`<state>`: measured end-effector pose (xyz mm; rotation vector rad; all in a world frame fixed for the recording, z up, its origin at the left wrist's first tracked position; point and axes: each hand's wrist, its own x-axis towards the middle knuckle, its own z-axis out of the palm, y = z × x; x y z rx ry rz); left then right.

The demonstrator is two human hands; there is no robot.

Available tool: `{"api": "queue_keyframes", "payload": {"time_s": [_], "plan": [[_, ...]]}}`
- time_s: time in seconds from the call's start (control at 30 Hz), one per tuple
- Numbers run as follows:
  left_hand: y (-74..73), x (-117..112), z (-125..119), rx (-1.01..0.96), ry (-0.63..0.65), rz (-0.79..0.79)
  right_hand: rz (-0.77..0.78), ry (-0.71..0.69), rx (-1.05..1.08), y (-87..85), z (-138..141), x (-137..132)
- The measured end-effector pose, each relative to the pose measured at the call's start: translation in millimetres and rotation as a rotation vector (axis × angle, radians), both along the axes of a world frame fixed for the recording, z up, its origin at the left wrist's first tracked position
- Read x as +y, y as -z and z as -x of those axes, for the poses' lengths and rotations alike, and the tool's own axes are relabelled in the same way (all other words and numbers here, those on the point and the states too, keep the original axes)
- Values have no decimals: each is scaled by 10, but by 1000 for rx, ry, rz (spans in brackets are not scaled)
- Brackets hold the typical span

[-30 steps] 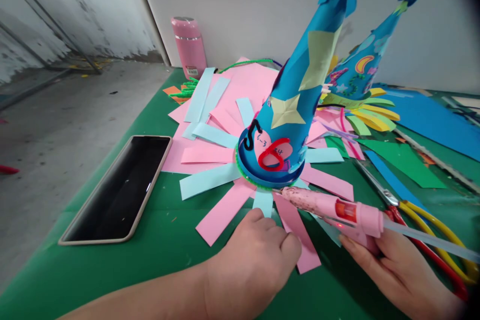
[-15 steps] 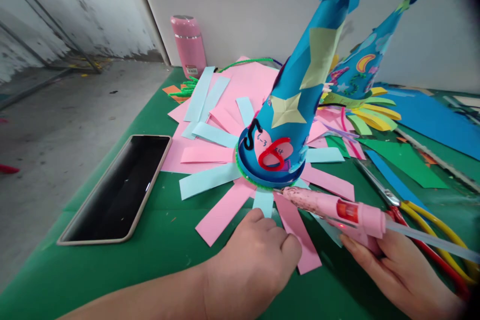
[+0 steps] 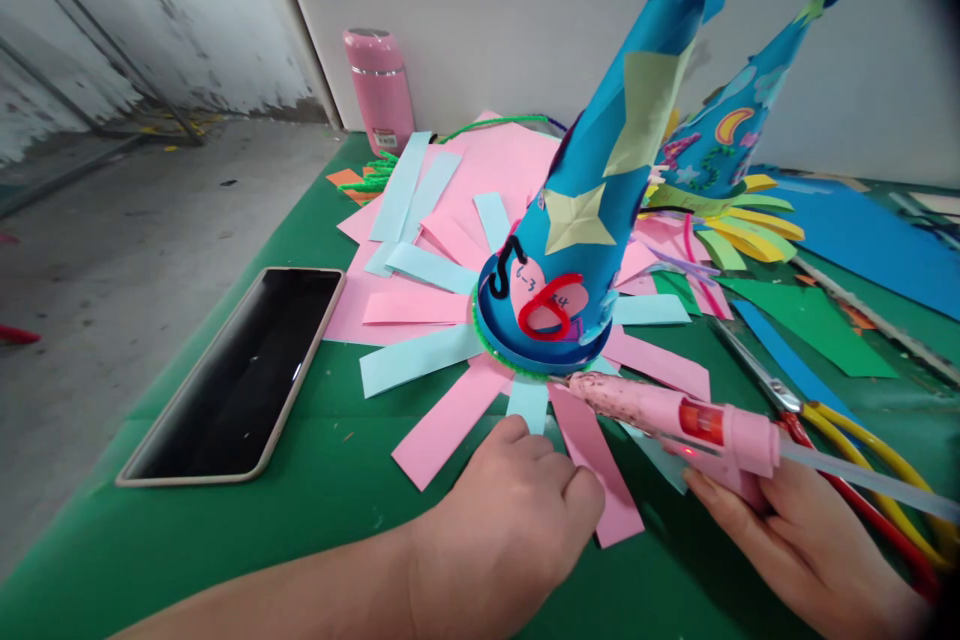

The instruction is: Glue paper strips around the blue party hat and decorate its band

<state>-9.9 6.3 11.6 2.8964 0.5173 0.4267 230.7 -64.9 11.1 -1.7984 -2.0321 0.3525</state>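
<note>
A blue paper cone hat (image 3: pixel 585 190) stands in the middle, with yellow stars, a red loop and a black squiggle on it. Pink and light blue paper strips fan out around its base. My right hand (image 3: pixel 817 540) grips a pink hot glue gun (image 3: pixel 675 415), whose nozzle is at the hat's front rim, by a pink strip (image 3: pixel 592 465). A clear glue stick sticks out of its back. Curled over the front light blue strip (image 3: pixel 528 405) is my left hand (image 3: pixel 517 520), its fingers closed on the strip's outer end; the fingertips are hidden.
A phone (image 3: pixel 240 370) lies on the green table at left. Scissors (image 3: pixel 795 405) with red and yellow handles lie at right. Behind are a pink bottle (image 3: pixel 380 90), a second blue cone hat (image 3: pixel 731 135), loose paper strips and a blue sheet (image 3: pixel 870 230).
Hardly anything differs. The view has shifted very slightly; both hands, the glue gun and the hat keep their places.
</note>
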Motion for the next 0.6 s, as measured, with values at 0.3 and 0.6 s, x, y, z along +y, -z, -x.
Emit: {"api": "queue_keyframes", "payload": {"time_s": [0.3, 0.6], "plan": [[12, 3, 0, -20, 7, 8, 2, -13, -13, -19, -8, 4], [-11, 2, -5, 38, -15, 42, -66, 84, -18, 24, -195, -108]]}}
